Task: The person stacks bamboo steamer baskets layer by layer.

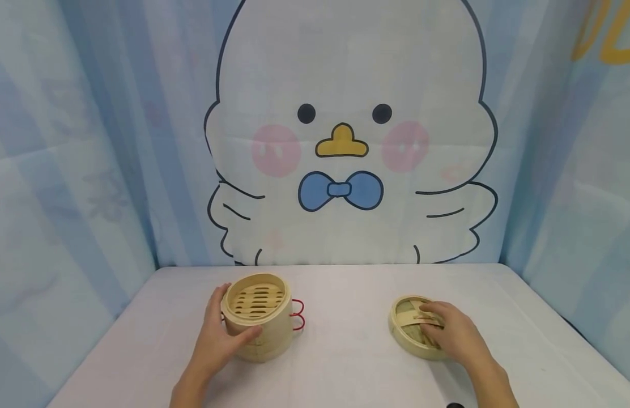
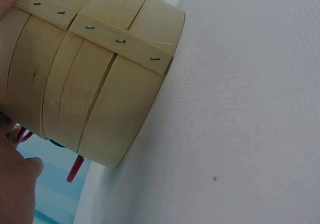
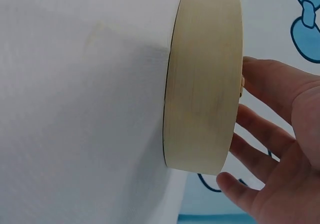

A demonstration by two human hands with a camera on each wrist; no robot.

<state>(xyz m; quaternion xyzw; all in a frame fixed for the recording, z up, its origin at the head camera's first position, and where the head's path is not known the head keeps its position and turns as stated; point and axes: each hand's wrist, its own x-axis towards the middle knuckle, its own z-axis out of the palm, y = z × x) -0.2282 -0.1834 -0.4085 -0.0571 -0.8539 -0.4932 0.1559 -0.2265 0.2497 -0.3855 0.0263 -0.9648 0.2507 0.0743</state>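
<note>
At 5 o'clock, nearest, a black thing (image 1: 455, 405) peeks in. The right hand's (image 1: 455, 332) grip pinches the strap (image 1: 409, 319) on the round lid (image 1: 413, 333), maybe because it is easy to grab. The lid sits at 4 o'clock on the desk (image 1: 340, 328). The left hand's (image 1: 220, 337) grip wraps round the steamer (image 1: 271, 334) at 7 o'clock, likely so it won't slide. Past the desk, at 12 o'clock, is a big bird picture (image 1: 345, 226).

Wide gap between steamer (image 1: 274, 335) and lid (image 1: 409, 335), red loops (image 1: 300, 313) jutting in — backdrop (image 1: 345, 232) behind
</note>
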